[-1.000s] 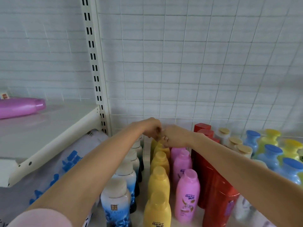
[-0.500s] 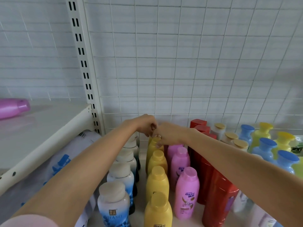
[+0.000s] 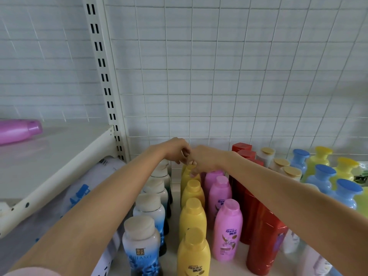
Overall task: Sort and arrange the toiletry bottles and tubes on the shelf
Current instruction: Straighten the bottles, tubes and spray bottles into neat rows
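Note:
Bottles stand in rows running back to front on the shelf: white-and-blue ones [image 3: 142,242], yellow ones [image 3: 194,253], pink ones [image 3: 227,230] and tall red ones [image 3: 264,240]. Both my arms reach to the back of the yellow row. My right hand [image 3: 207,159] has its fingertips closed on the cap of the rearmost yellow bottle [image 3: 187,175]. My left hand [image 3: 176,149] hovers just above and left of it, fingers curled, touching the right hand's fingers, with nothing seen in it.
Gold-capped white bottles [image 3: 280,163], blue bottles [image 3: 322,178] and yellow-green bottles [image 3: 318,158] fill the right side. A wire grid [image 3: 219,76] backs the shelf. Left of the slotted upright [image 3: 103,76] a higher shelf [image 3: 59,148] carries a lying purple bottle [image 3: 18,131].
Both hands stay together at the rearmost yellow bottle. Only my view has shifted a little; the bottle rows have not moved.

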Demonstrator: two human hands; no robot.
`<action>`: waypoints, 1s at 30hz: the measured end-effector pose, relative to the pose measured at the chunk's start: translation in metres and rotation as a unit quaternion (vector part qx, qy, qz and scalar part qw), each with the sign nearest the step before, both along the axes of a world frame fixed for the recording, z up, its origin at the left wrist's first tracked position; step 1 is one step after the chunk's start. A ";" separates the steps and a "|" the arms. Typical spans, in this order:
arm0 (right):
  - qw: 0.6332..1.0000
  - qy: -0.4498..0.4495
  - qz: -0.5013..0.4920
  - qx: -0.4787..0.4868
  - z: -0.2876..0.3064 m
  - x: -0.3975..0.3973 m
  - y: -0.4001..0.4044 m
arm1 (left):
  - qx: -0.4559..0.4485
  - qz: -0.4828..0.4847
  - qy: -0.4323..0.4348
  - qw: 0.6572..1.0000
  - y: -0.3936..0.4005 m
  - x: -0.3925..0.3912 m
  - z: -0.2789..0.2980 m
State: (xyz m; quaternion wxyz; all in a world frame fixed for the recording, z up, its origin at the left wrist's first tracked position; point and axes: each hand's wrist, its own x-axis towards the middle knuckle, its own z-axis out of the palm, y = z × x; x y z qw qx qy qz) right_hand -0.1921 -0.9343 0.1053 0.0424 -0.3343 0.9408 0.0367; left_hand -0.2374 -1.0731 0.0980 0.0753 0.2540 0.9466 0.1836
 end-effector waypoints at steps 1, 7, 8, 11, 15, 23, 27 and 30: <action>1.000 -0.001 -0.003 0.004 0.001 0.000 0.000 | -0.001 0.000 0.004 1.000 0.000 0.002 0.000; 1.000 0.006 -0.017 -0.014 0.017 0.011 0.009 | -0.025 0.025 0.035 0.999 -0.006 0.011 0.008; 1.000 0.003 -0.014 -0.024 0.020 0.015 0.012 | -0.026 0.032 0.039 0.998 -0.007 0.013 0.010; 0.998 -0.043 -0.004 -0.043 0.023 0.032 0.020 | -0.019 0.049 0.050 0.997 -0.012 0.021 0.016; 0.997 -0.064 0.039 -0.028 0.011 0.048 0.018 | -0.006 0.060 0.061 0.996 -0.014 0.032 0.020; 0.998 -0.019 0.053 -0.028 -0.004 0.052 0.007 | -0.001 0.058 0.077 0.995 -0.013 0.055 0.026; 0.999 -0.014 0.045 0.001 0.002 0.058 0.008 | -0.013 0.055 0.083 0.995 -0.014 0.064 0.024; 0.999 -0.004 0.040 -0.033 0.012 0.068 0.013 | -0.014 0.052 0.085 0.995 -0.017 0.068 0.023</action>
